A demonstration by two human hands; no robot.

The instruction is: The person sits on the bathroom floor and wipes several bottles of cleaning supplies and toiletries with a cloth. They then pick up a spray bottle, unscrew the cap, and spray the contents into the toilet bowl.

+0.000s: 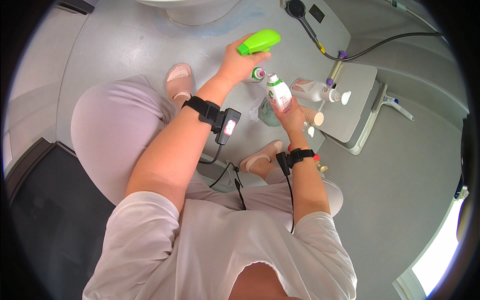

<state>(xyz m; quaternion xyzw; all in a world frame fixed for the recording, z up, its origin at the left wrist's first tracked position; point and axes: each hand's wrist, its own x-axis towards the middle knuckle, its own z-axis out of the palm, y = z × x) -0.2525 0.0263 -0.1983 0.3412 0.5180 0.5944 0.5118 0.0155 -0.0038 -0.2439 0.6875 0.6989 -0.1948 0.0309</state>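
Observation:
My left hand (236,65) is closed on a bright green spray head (261,42), rounded at one end and squared like a nozzle at the other. Just below that hand shows the round top of a white bottle with a green ring (258,74); the rest of it is partly hidden. My right hand (292,117) grips a white bottle with green and red print (280,96), its narrow neck uncapped and tilted up toward the left hand. Beyond the right hand lies a white pump bottle (311,90) on its side.
A grey-green cloth (268,113) lies by my right wrist. A beige-capped bottle (314,117) is partly hidden beside it. Farther right are a flat grey lidded box (350,107) and a squeegee (397,106). A shower head (297,10) with a black hose lies at the far right; a white pedestal (200,12) stands ahead.

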